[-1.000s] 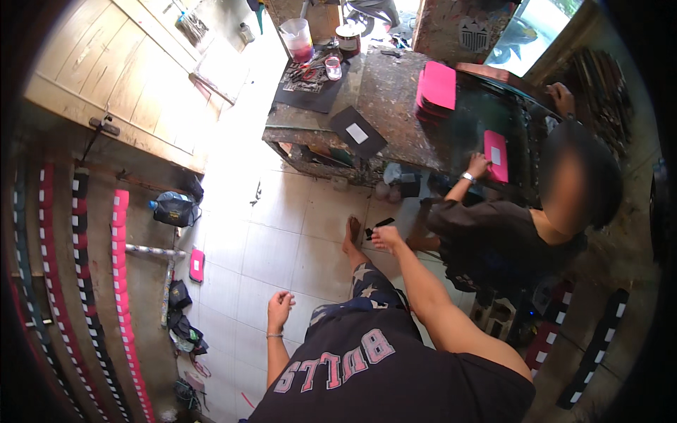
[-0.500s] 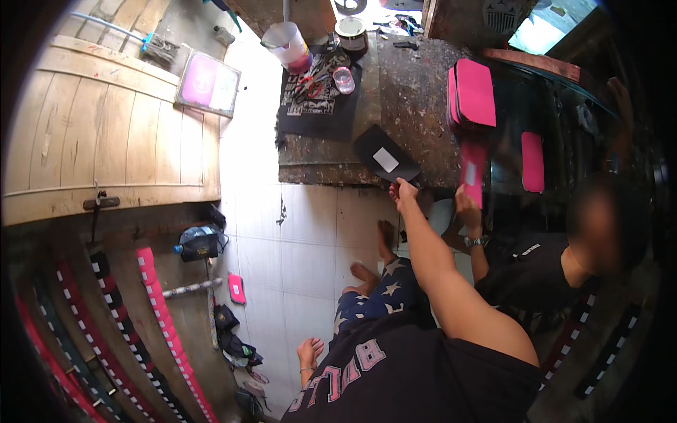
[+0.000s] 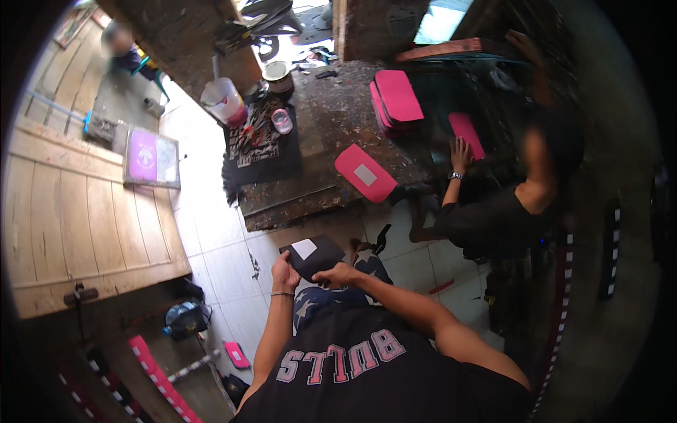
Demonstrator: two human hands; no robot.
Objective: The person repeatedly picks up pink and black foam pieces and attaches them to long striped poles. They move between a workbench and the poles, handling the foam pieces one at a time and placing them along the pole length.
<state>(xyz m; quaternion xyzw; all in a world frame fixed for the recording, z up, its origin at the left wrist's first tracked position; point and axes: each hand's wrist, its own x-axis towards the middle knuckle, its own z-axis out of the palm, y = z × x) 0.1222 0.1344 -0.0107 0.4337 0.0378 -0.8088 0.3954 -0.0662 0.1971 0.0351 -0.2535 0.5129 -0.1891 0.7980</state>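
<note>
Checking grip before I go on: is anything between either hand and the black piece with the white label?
Nothing visible. The left hand and right hand both hold the black piece directly, above the tiled floor, short of the workbench.

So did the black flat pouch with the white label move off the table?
Yes. The black flat pouch with the white label lay on the worn wooden table before; now both hands hold it below the table's near edge, over the floor.

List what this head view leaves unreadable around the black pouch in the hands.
- Black pouch: its underside is hidden; left hand and right hand cover its near edge.
- Pink stack on the workbench: piece count too small to tell.
- Co-worker's far hand: lost in shadow.
</note>
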